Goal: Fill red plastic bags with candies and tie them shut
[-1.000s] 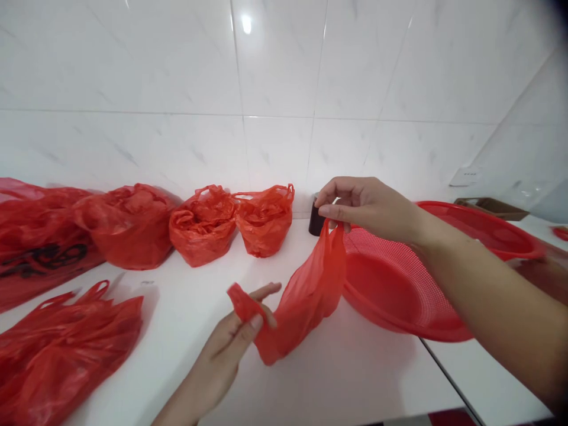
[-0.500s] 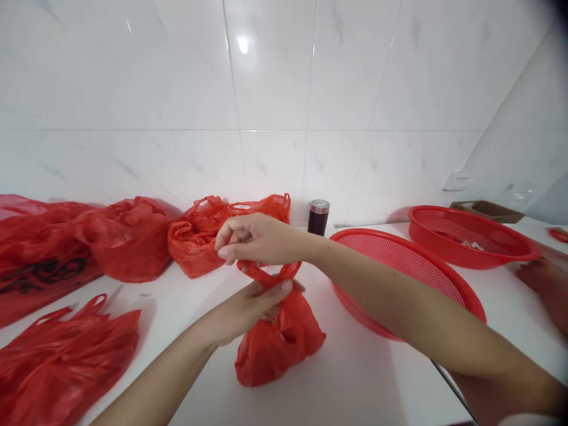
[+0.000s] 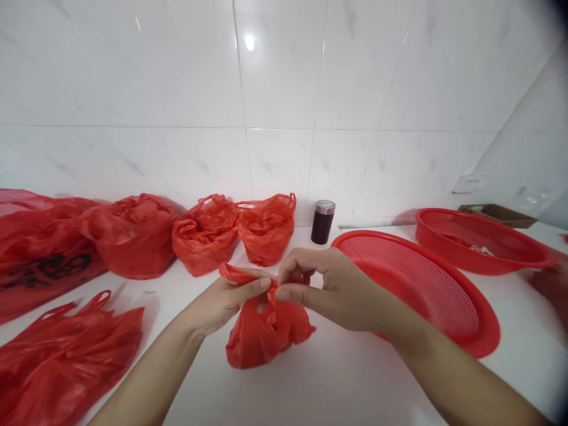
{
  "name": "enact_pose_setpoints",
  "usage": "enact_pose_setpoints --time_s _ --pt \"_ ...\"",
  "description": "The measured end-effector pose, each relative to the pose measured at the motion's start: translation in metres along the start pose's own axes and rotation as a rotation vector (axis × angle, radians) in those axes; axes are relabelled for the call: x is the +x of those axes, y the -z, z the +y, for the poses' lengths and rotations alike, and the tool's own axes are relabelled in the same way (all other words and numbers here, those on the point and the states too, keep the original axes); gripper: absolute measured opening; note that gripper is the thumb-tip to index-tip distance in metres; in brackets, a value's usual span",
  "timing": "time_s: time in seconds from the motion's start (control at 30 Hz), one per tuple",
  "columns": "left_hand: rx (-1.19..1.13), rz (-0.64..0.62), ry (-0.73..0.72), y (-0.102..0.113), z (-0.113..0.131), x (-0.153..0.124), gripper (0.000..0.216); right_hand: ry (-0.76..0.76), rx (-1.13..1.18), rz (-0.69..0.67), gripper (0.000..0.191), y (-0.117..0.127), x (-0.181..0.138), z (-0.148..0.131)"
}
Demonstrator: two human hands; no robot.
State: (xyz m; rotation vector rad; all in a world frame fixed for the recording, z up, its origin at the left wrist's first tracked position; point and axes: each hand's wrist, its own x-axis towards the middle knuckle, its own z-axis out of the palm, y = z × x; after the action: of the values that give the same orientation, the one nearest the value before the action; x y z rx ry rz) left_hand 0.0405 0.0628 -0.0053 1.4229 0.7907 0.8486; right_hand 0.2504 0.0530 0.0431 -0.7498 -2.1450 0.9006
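A small red plastic bag (image 3: 261,337) hangs between my two hands, just over the white table, its lower part bulging. My left hand (image 3: 228,302) is closed on the gathered neck, thumb on top, and a loose end of plastic sticks out above the fingers. From the right, my right hand (image 3: 326,287) pinches the neck at the same spot, with thumb and fingertips together. Fingers cover the middle of the neck, so whether a knot is there I cannot tell. What the bag contains is hidden.
Several red bags (image 3: 131,236) line the wall, and a flatter red bag (image 3: 75,355) lies front left. A dark cup (image 3: 323,223) stands behind my hands. To the right are a red mesh basket (image 3: 486,337), a red basin (image 3: 448,251) and a brown tray (image 3: 501,214). A blurred hand shows at the right edge.
My right hand has come down and back to the right from above my left hand, and now pinches the bag's neck. The bag has shifted slightly left and up in view.
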Motion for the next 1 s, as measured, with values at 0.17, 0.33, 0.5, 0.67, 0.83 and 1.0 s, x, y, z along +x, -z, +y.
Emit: enact_pose_setpoints --time_s 0.17,0.33,0.5,0.67,0.83,1.0 --pt "0.363 -0.004 0.011 -0.007 0.005 -0.007 0.016 -0.102 0.149 0.158 0.028 -0.037 0.01 0.05" --pt "0.754 0.404 -0.226 -0.006 -0.022 -0.007 0.022 -0.202 0.318 0.121 0.028 -0.067 0.015 0.087" --pt "0.806 0.484 -0.458 -0.005 -0.042 -0.01 0.023 -0.203 0.476 0.002 0.021 -0.07 0.01 0.082" --pt "0.699 0.407 -0.266 -0.001 -0.054 -0.025 0.026 -0.181 0.347 0.198 0.036 -0.069 -0.005 0.079" --pt "0.69 0.652 -0.051 0.032 -0.102 -0.073 0.035 -0.363 0.356 0.358 0.04 -0.079 -0.041 0.116" --pt "0.658 0.829 0.047 0.029 -0.135 -0.094 0.037 -0.519 0.253 0.464 0.044 -0.097 -0.05 0.151"
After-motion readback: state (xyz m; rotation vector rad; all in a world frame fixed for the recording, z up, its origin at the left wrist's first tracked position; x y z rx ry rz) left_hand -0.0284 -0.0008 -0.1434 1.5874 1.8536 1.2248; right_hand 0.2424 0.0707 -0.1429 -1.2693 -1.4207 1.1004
